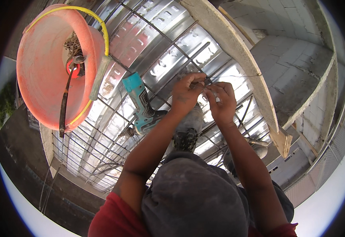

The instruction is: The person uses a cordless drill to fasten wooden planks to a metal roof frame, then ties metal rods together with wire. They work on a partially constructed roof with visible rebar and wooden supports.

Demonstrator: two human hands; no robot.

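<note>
Grey cloth (192,193) before mesh (173,42), drill (141,98) atop.

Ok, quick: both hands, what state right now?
Left hand: partly curled; whether it grips anything cannot be told.
Right hand: partly curled too; any hold is too small to make out.

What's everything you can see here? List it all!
bucket: 1, pink, upper left
handle: 1, yellow, on bucket
hammer: 1, dark, in bucket
metal bits: uncountable, brown, in bucket
unclear item: 1, red, in bucket
cordless drill: 1, teal and black, left of centre
metal decking: uncountable, silver, middle
steel bars: many, dark, over decking
thin wires: several, grey, around centre
edge board: 1, grey, upper right
block walls: several, grey, right
cloth: 1 big patch, grey, bottom
sleeves: 2, red, bottom
left hand: 1, bare, centre
right hand: 1, bare, centre
</note>
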